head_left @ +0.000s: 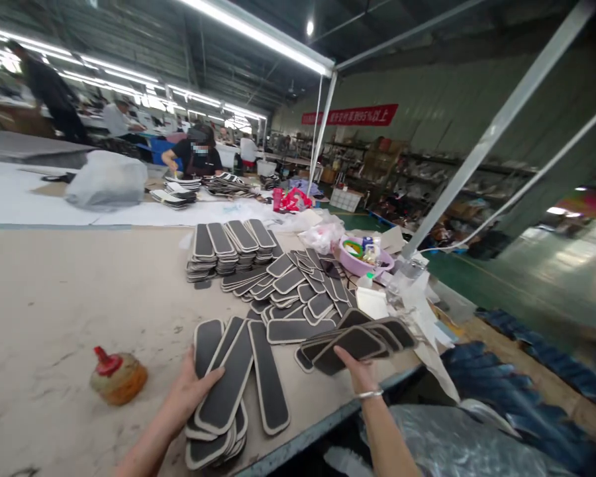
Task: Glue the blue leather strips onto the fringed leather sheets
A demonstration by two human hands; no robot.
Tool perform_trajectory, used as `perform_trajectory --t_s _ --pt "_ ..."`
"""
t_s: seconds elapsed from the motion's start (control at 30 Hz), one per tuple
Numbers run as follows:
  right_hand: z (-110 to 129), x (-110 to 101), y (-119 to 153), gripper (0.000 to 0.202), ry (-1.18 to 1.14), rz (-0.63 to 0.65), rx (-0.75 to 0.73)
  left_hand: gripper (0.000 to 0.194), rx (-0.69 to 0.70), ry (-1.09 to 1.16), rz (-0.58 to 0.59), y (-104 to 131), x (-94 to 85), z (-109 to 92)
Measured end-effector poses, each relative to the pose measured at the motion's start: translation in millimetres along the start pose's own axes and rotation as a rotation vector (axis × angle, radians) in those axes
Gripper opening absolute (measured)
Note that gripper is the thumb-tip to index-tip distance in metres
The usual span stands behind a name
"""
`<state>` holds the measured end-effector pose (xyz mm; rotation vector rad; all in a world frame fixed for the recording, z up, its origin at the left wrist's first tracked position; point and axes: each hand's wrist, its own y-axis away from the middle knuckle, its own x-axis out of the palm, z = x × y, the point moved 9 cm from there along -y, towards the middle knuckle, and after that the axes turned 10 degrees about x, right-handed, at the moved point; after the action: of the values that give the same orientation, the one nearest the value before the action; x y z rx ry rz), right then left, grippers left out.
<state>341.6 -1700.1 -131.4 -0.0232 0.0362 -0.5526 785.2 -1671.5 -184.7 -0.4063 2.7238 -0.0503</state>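
My left hand (191, 387) grips the left side of a loose stack of long dark-grey panels (226, 387) with pale edges and rounded corners. Its thumb lies on top, and its other fingers are mostly hidden. A fanned bunch of similar dark panels (352, 348) is in my right hand (355, 371), thumb above and the rest out of sight beneath. Between the hands, a single panel (269, 381) lies at a slant against the left stack. Just beyond them spreads a jumbled heap of panels (288, 281).
Neat panel stacks (231, 242) stand behind the heap. A red-topped bottle of amber liquid (118, 376) sits on the table (69, 298) at left. A purple basin (360, 265) and paper scraps are at right, near a metal post (496, 126). Across the table a person (198, 156) works.
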Motion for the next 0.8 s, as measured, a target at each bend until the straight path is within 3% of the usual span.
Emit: perform_trajectory --t_s 0.13,0.37,0.57,0.67,0.8 --pt "-14 5 6 0.054 -0.003 -0.022 0.073 0.098 -0.086 0.096 0.018 9 -0.6 -10" --pt "22 -2 3 0.059 0.108 0.021 0.084 0.099 0.035 0.074 -0.052 10 -2.4 -13" --pt "12 11 12 0.054 0.093 0.075 0.153 0.097 0.065 0.022 -0.044 11 0.5 -8" --pt "11 23 13 0.053 0.025 0.17 0.244 0.098 0.069 0.024 -0.009 11 2.9 -7" --pt "3 60 28 0.05 0.008 0.372 0.41 0.096 0.086 0.013 -0.002 11 4.0 -7"
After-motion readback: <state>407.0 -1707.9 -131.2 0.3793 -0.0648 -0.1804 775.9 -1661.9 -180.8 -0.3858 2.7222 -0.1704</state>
